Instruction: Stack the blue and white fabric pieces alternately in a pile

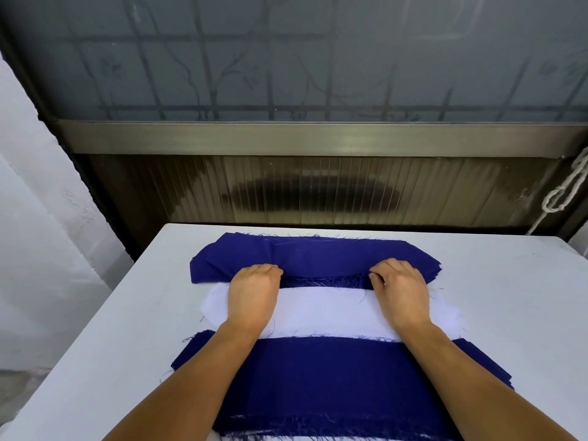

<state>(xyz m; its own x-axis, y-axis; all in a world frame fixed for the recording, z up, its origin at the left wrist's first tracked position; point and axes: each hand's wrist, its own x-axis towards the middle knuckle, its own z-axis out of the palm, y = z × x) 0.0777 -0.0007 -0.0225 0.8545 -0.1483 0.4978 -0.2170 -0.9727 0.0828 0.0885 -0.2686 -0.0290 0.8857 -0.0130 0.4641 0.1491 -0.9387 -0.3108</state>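
Head view
Background: frosted window [286, 58] with a branch pattern, a metal sill and ribbed panel beneath; a white cord [563, 192] hangs at right.
Surface: white table [95, 361].
Far blue fabric stack [311, 256]: lies at the table's far side, frayed edges, several layers.
White fabric piece [321, 313]: lies between the two blue areas, under both wrists.
Near blue fabric piece [318, 383]: closest to the person, under the forearms, white showing below its near edge.
Left hand [253, 291]: fingers curled at the far stack's near edge, seemingly pinching it.
Right hand [399, 289]: fingers curled, pinching the same edge.
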